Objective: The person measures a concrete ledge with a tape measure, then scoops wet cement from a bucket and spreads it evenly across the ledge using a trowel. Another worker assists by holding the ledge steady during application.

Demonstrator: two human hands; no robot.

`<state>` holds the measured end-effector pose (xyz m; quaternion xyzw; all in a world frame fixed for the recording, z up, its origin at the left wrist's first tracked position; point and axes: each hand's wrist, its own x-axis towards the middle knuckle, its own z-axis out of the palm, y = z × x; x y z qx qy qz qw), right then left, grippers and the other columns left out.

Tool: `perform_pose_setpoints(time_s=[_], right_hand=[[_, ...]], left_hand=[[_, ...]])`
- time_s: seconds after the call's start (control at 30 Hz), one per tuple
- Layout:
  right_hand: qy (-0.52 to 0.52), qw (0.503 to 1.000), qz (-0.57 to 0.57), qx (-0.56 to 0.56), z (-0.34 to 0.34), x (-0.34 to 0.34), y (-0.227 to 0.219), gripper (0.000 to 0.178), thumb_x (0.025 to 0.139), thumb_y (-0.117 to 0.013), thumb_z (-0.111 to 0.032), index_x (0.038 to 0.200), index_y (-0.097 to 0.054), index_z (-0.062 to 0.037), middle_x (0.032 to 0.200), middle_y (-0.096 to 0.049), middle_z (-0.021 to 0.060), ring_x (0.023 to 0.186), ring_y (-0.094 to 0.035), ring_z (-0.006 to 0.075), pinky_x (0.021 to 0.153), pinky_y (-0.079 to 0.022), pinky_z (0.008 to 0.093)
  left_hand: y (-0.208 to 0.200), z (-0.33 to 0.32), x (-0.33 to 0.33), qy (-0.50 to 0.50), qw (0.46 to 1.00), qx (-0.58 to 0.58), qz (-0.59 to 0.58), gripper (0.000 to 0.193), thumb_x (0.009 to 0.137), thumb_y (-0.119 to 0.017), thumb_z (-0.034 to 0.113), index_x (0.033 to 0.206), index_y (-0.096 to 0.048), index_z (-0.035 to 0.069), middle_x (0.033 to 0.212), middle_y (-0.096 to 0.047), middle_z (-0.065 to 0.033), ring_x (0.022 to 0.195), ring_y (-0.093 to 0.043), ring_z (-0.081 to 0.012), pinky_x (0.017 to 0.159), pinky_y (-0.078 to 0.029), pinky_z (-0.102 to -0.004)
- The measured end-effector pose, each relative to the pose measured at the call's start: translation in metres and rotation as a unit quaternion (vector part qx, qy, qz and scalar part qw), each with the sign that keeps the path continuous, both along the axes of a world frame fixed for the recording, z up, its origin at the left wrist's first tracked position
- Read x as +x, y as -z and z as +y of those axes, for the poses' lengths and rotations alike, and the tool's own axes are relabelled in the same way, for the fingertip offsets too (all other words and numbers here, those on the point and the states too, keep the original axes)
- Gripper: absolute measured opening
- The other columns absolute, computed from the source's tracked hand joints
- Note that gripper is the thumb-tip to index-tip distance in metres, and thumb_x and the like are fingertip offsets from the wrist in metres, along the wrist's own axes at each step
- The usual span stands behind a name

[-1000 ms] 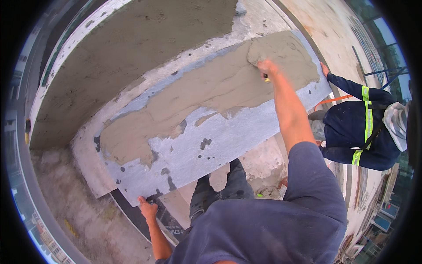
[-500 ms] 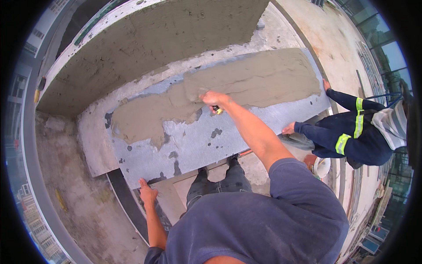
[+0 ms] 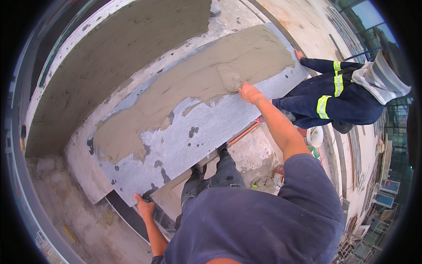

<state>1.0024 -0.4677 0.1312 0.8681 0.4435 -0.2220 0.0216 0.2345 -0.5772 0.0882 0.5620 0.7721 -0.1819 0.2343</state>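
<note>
A long grey stone slab (image 3: 211,127) lies in front of me, with wet grey mortar (image 3: 176,101) spread thickly over its far side. My right hand (image 3: 251,93) is closed around a trowel (image 3: 229,78), whose mortar-smeared blade lies flat on the layer; its handle is hidden under my fingers. At the slab's near left corner my left hand (image 3: 144,207) grips the edge, fingertips on top and the rest of the grip out of sight. Dark wet spots dot the bare strip of stone nearest me.
A co-worker's hand (image 3: 300,55) holds the slab's far right corner; that person wears dark clothes with reflective bands (image 3: 324,107). Beyond the slab rises a mortar-coated low wall (image 3: 114,61). A bucket (image 3: 314,136) stands at the right. My legs (image 3: 220,176) are close to the slab's near edge.
My right hand has slid the trowel rightward along the mortar. My left hand keeps its grip on the corner. The whole view has turned slightly, and the co-worker still holds the far end.
</note>
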Motion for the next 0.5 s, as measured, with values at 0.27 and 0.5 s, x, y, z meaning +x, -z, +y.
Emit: perform_pose_setpoints(time_s=[0.27,0.5], right_hand=[[0.142,0.957,0.247,0.053,-0.111,-0.143,0.012,0.05,0.109,-0.048,-0.035,0.111,-0.062,0.0132,0.082,-0.071,0.0312,0.067,-0.073,0.0405,0.068,-0.06,0.0521],[0.101,0.968,0.189,0.129,-0.08,-0.049,-0.016,0.062,0.111,-0.045,-0.051,0.103,-0.069,0.0057,0.099,-0.072,0.0315,0.097,-0.072,0.0484,0.085,-0.056,0.0558]], left_hand=[[-0.017,0.001,0.014,-0.005,1.0,-0.014,-0.021,0.108,0.073,-0.069,0.014,0.17,-0.023,0.006,0.176,-0.028,-0.0147,0.154,-0.042,-0.0351,0.122,-0.042,-0.0459],[0.018,-0.039,-0.017,-0.001,0.978,0.169,-0.121,0.098,0.073,-0.064,0.004,0.165,-0.03,-0.002,0.166,-0.038,-0.0298,0.155,-0.037,-0.0405,0.129,-0.03,-0.0426]])
